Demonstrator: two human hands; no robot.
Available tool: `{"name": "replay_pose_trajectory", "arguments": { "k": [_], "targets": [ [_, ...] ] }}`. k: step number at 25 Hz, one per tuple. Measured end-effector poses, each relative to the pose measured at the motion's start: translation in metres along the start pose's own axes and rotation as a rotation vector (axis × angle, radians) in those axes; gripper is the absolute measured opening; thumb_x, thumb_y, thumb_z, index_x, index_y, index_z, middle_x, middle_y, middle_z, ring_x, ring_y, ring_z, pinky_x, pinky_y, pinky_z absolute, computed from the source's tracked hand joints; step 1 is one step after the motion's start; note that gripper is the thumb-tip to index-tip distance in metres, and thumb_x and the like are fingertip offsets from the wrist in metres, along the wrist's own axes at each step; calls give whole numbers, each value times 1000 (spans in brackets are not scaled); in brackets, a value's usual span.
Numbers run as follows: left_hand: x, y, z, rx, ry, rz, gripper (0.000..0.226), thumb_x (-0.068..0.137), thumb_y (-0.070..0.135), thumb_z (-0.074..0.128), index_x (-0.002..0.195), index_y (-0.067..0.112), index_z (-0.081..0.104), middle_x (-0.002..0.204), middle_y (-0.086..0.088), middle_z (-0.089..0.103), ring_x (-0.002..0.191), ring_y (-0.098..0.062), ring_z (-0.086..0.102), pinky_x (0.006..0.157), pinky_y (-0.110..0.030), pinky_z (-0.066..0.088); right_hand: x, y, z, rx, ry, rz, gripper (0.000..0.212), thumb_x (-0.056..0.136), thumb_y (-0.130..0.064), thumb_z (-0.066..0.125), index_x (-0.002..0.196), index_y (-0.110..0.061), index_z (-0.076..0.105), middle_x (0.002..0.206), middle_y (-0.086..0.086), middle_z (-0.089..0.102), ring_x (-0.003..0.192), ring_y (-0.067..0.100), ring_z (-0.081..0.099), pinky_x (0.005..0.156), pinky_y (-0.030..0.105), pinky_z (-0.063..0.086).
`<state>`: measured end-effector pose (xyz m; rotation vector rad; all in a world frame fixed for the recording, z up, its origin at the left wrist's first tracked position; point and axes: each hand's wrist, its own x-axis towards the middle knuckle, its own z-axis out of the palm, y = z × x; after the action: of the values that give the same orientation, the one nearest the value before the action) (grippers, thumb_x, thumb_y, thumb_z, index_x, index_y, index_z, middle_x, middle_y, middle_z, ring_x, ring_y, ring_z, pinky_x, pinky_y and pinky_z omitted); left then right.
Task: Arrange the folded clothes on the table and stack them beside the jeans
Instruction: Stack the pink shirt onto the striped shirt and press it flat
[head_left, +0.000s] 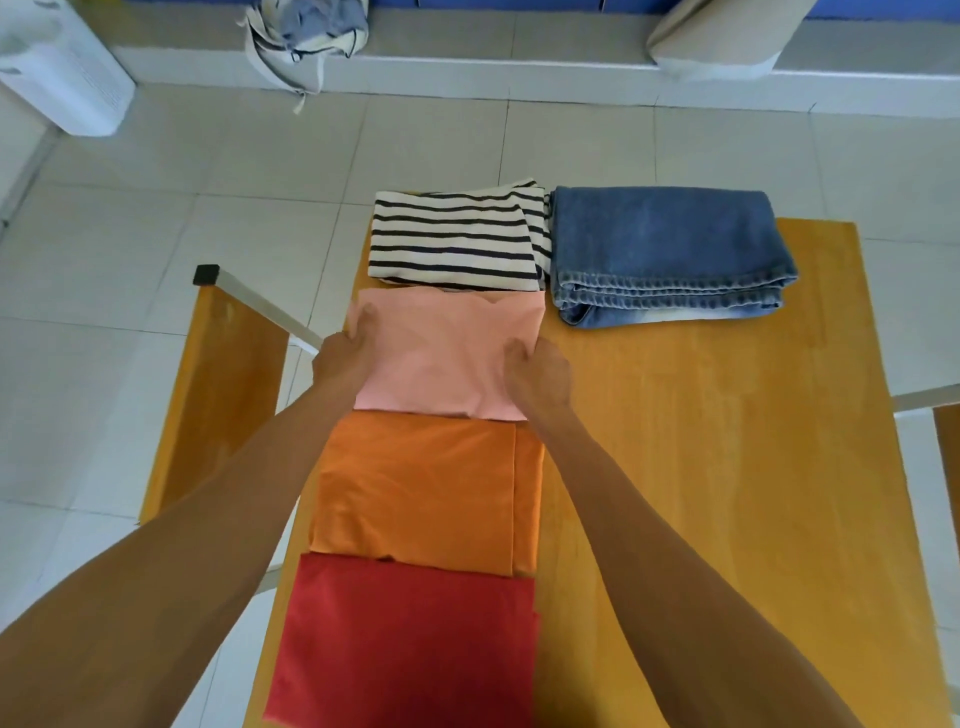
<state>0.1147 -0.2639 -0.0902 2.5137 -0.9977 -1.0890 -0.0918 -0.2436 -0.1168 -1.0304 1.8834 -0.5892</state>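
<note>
Your left hand (345, 353) and right hand (537, 371) each have a grip clamped on a side edge of the folded pink shirt (449, 356), mid-frame on the surface (701, 441), below the striped top (460, 236) beside the jeans (670, 254). It looks soft and light; lift from underneath so the folds hold.

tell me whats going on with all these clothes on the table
A person is sorting folded clothes on a wooden table. Both hands, left hand and right hand, grip the sides of the pink garment. It lies in a row between the striped top and the orange garment, with a red garment nearest. The jeans lie beside the striped top.
</note>
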Motion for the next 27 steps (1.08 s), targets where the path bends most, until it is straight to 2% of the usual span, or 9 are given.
{"name": "replay_pose_trajectory", "arguments": {
  "k": [2, 4, 7, 10, 13, 15, 19, 24, 27],
  "targets": [
    [-1, -3, 2, -37, 58, 92, 71, 96, 64, 25, 131, 8, 48, 126, -13, 56, 104, -24, 52, 81, -36, 41, -4, 2, -2, 49, 16, -14, 27, 99, -22, 47, 120, -7, 54, 101, 1, 58, 92, 22, 57, 72, 32, 43],
    [-2, -7, 2, -67, 96, 156, 62, 98, 58, 25, 127, 9, 49, 119, -11, 57, 102, -22, 52, 82, -35, 42, -7, 1, -2, 138, 25, 13, 26, 99, -21, 48, 122, -9, 52, 101, -1, 58, 95, 21, 59, 70, 31, 44],
    [-4, -8, 1, -101, 85, 218, 55, 101, 53, 25, 125, 10, 48, 110, -5, 53, 98, -18, 48, 82, -33, 39, -13, -8, -3, 223, 17, 86, 34, 100, -41, 48, 108, -10, 60, 93, 0, 65, 86, 19, 64, 60, 29, 46],
    [-1, 4, -11, -129, 126, 331, 52, 101, 51, 27, 120, 9, 50, 104, -1, 53, 97, -18, 50, 81, -33, 38, -16, -24, -17, 277, 2, -31, 35, 101, -47, 47, 92, -17, 62, 82, -3, 68, 72, 11, 64, 56, 24, 48],
    [12, 38, -28, -179, 204, 425, 52, 101, 52, 28, 119, 9, 52, 105, 0, 54, 96, -18, 51, 85, -35, 41, -1, -58, -34, 282, 43, -145, 44, 100, -53, 43, 78, -17, 53, 71, -6, 60, 63, 10, 58, 56, 26, 47],
    [25, 69, -40, -236, 234, 466, 54, 100, 54, 28, 120, 10, 52, 106, 1, 54, 97, -17, 51, 86, -35, 42, 19, -85, -43, 263, 114, -205, 49, 101, -55, 37, 68, -18, 41, 60, -10, 46, 53, 6, 44, 52, 21, 37],
    [75, 117, -40, -235, 196, 431, 50, 102, 49, 27, 123, 9, 51, 108, 0, 51, 99, -19, 50, 82, -32, 38, 85, -117, -46, 122, 192, -243, 52, 103, -53, 32, 66, -18, 39, 62, -5, 46, 54, 9, 44, 51, 24, 34],
    [120, 110, -4, -70, 171, 251, 41, 105, 30, 26, 121, 4, 53, 119, -17, 59, 93, -24, 51, 76, -34, 37, 134, -87, -14, -134, 213, -127, 42, 104, -45, 37, 68, -22, 40, 71, -2, 54, 73, 25, 56, 61, 34, 39],
    [126, 117, -10, -38, 222, 326, 44, 105, 34, 26, 119, 3, 54, 117, -16, 59, 102, -29, 56, 77, -34, 39, 136, -86, -15, -87, 247, -152, 43, 103, -44, 39, 67, -21, 40, 67, -4, 51, 66, 20, 52, 54, 31, 34]
  ]
}}
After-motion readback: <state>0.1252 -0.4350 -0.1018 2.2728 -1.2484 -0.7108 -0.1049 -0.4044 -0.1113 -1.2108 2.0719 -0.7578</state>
